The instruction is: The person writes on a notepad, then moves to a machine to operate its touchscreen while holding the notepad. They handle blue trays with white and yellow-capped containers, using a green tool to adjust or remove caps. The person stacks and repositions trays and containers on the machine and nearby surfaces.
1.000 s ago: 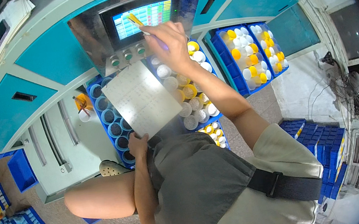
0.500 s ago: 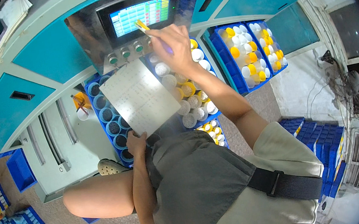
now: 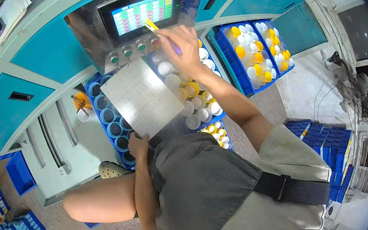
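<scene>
My right hand (image 3: pixel 184 49) is closed round a slim yellow-and-white pen-like stick (image 3: pixel 151 25). Its tip is at the lower part of a lit touchscreen (image 3: pixel 144 13) that shows a grid of coloured cells. A bit of purple shows under the palm; whether it belongs to the stick I cannot tell. With its fingers pinched on the lower left corner, my left hand (image 3: pixel 139 146) holds a written paper sheet (image 3: pixel 144 97). The sheet lies over blue trays, between dark-filled blue cups (image 3: pixel 108 115) and white and yellow containers (image 3: pixel 198 102).
Below the screen runs a row of round push buttons (image 3: pixel 141 45). Blue crates of white- and yellow-capped containers (image 3: pixel 253 58) stand at the right. An orange holder (image 3: pixel 81 101) is left of the cups. Stacked blue trays (image 3: pixel 322 145) stand at the lower right.
My right hand and the stick's tip have shifted slightly right. More of the screen's cells now show green and red. The sheet has barely moved.
</scene>
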`<state>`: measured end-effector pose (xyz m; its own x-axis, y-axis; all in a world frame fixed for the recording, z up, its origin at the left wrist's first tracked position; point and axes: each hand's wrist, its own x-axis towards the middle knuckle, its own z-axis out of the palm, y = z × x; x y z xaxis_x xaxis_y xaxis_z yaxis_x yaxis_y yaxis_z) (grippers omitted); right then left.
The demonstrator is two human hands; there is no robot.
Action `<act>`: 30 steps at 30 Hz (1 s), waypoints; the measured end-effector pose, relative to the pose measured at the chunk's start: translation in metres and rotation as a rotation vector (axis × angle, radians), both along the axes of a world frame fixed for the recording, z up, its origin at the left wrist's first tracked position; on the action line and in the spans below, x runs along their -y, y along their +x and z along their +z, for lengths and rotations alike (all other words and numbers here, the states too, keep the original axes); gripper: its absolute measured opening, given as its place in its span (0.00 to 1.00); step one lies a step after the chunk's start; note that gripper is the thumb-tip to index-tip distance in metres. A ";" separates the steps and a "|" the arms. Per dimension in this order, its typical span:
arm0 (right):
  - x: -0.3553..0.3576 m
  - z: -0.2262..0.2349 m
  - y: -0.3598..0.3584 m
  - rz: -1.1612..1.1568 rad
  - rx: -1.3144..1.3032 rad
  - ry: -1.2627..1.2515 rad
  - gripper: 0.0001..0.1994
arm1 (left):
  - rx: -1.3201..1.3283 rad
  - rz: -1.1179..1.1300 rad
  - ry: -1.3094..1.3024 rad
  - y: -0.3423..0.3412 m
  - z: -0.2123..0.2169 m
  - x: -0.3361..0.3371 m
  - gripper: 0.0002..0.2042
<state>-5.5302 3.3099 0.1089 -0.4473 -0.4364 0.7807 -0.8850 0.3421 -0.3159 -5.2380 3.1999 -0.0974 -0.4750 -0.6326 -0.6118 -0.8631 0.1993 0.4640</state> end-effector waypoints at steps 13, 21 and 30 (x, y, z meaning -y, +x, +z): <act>0.010 0.003 -0.006 0.074 -0.095 -0.082 0.09 | -0.038 -0.041 -0.047 0.000 0.003 -0.001 0.28; -0.005 -0.009 -0.011 0.034 -0.122 -0.092 0.09 | 0.006 0.006 0.035 -0.001 0.002 0.001 0.29; -0.018 0.001 -0.012 -0.044 -0.032 -0.092 0.11 | 0.026 -0.026 0.018 -0.006 0.009 0.001 0.30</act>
